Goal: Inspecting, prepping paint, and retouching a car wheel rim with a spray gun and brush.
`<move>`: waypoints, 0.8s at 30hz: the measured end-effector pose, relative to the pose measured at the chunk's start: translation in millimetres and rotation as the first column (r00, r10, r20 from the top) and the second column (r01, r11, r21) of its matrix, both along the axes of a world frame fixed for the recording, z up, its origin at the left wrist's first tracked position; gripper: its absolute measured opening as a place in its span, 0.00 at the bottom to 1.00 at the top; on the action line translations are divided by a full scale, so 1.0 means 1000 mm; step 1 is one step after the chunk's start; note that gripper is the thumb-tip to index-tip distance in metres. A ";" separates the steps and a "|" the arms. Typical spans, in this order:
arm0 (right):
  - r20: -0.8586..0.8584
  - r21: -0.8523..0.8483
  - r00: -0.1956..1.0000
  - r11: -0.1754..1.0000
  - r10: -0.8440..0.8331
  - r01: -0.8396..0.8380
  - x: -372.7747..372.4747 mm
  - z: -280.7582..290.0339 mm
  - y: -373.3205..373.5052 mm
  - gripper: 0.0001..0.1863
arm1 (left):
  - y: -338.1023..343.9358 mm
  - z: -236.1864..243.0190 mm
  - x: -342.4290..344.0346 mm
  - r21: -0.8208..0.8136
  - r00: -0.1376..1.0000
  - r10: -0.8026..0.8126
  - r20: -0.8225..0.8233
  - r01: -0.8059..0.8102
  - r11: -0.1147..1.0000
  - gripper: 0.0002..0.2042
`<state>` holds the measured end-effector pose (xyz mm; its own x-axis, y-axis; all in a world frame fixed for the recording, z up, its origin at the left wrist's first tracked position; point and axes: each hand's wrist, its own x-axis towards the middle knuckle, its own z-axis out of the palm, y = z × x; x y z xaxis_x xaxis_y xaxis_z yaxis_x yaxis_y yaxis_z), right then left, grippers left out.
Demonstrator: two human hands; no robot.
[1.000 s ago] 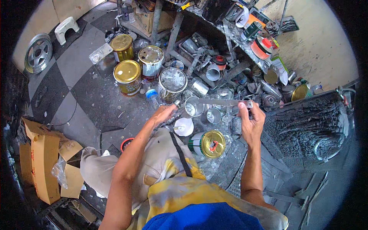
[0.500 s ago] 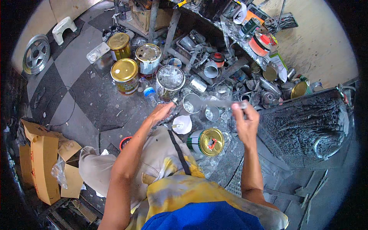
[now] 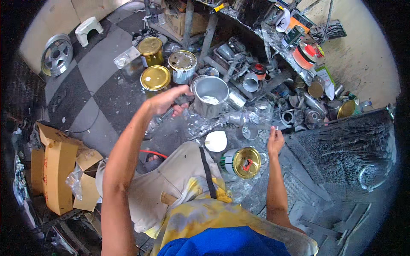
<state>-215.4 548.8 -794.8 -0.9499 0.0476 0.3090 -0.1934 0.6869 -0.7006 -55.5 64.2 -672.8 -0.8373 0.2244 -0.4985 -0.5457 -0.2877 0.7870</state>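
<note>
Raised in front of me is a silver-grey metal cup [image 3: 210,94], its open mouth facing up toward me and a pale patch inside. My left hand [image 3: 173,101] is closed at the cup's left side, on what seems to be its handle; a grey ribbed part [image 3: 163,115] shows below the fingers. Off to the right, my right hand [image 3: 275,141] is pinched on the end of a thin flat stick [image 3: 265,127], which points left over a small clear cup [image 3: 250,131]. Nearer me lies a gold-topped paint can [image 3: 247,163] with a red-edged hole.
Gold-lidded paint cans [image 3: 156,77] stand beyond my left hand. A white disc-like piece [image 3: 216,141] lies near my knee. Dirty cups and cans [image 3: 314,115] crowd the right, under a cluttered shelf [image 3: 277,45]. A cardboard box [image 3: 55,175] stands at left.
The metal cup has come up closer to me in my left hand. My right hand has drawn back from above the cup with the stick, lower down. The whole view has shifted slightly.
</note>
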 end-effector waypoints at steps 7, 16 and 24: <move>0.242 0.322 0.970 0.944 -0.009 -0.071 -0.018 -0.083 -0.019 0.20 | -0.057 0.095 0.056 -0.078 0.994 0.098 0.040 -0.095 0.992 0.21; -0.002 -0.162 0.871 0.859 0.492 -0.486 0.088 0.076 -0.159 0.17 | -0.012 0.126 0.051 0.001 0.980 0.194 0.039 -0.195 0.981 0.22; -0.550 -0.215 0.699 0.731 0.457 -0.647 0.133 0.222 -0.198 0.23 | 0.033 0.126 0.029 0.073 0.995 0.074 -0.071 -0.068 0.995 0.30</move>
